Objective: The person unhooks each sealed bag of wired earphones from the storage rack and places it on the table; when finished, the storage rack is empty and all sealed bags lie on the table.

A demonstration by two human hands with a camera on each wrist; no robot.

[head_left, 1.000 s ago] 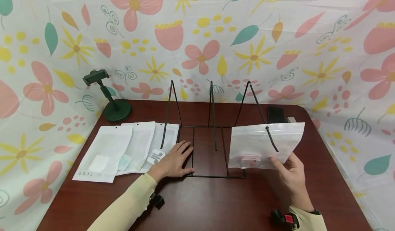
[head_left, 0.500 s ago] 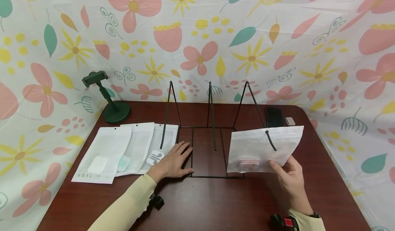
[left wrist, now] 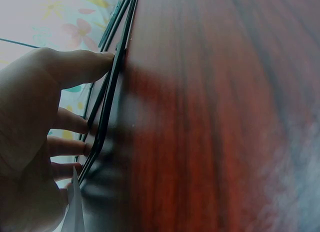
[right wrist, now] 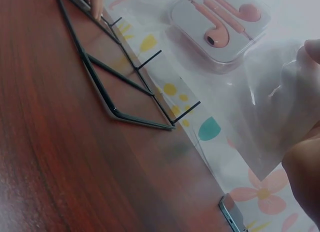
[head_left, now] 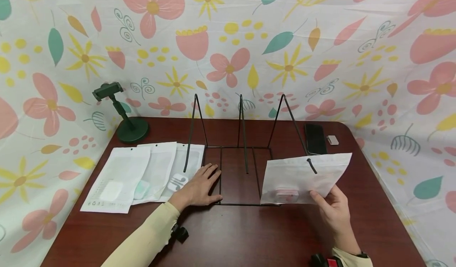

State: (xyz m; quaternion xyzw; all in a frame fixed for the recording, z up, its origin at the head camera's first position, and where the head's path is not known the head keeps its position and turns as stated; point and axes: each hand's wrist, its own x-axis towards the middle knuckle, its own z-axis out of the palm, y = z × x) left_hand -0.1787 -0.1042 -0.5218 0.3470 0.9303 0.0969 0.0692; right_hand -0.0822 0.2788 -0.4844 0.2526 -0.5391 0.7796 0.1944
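My right hand point(head_left: 333, 209) pinches the lower right edge of a white zip bag point(head_left: 320, 170), thumb in front. A black hook of the wire display rack point(head_left: 246, 205) passes through the hole at the bag's top, and a short end sticks out in front. Inside the bag, a clear case of pink earphones point(right wrist: 225, 34) shows in the right wrist view. My left hand point(head_left: 197, 187) rests on the left side of the rack's base with its fingers spread; in the left wrist view its thumb lies against the black wire point(left wrist: 105, 112).
Several overlapping white bags point(head_left: 122, 172) lie left of the rack, one with white earphones point(head_left: 178, 182) under the left hook. A green phone stand point(head_left: 132, 129) is behind them. At the back right are a black phone point(head_left: 315, 138) and a small whitish block point(head_left: 333, 140).
The bag has slid forward along the right hook, so less of the hook sticks out in front of it. My right hand has come slightly nearer with it; my left hand stays put.
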